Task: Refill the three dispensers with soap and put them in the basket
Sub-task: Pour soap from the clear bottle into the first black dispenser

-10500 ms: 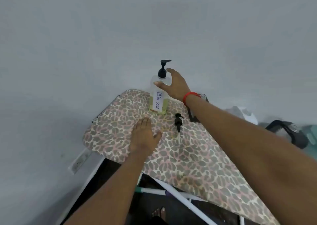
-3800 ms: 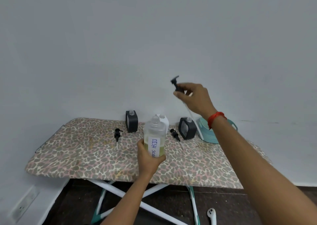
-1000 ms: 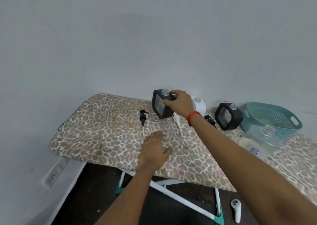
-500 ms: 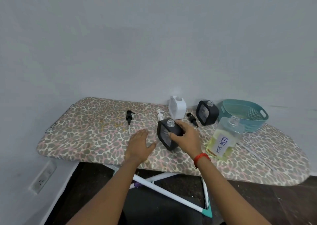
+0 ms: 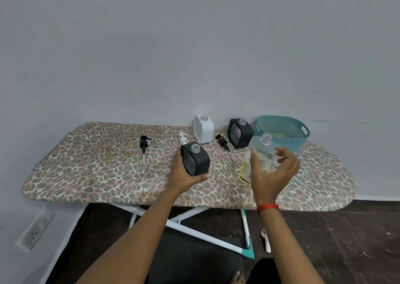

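My left hand grips an open-necked black dispenser near the front middle of the leopard-print ironing board. My right hand is spread open in front of the clear dish soap bottle, thumb left and fingers right of it; I cannot tell whether it touches. A white dispenser and a second black dispenser stand uncapped at the back. The teal basket sits at the back right. Three loose pumps lie on the board: black, white, black.
A long thin pump tube lies on the board's right part. The wall runs right behind the board. A wall socket is low on the left. On the dark floor under the board lies a small white object.
My right hand let go of the black dispenser and moved right to the soap bottle. My left hand left the board and took hold of that dispenser.
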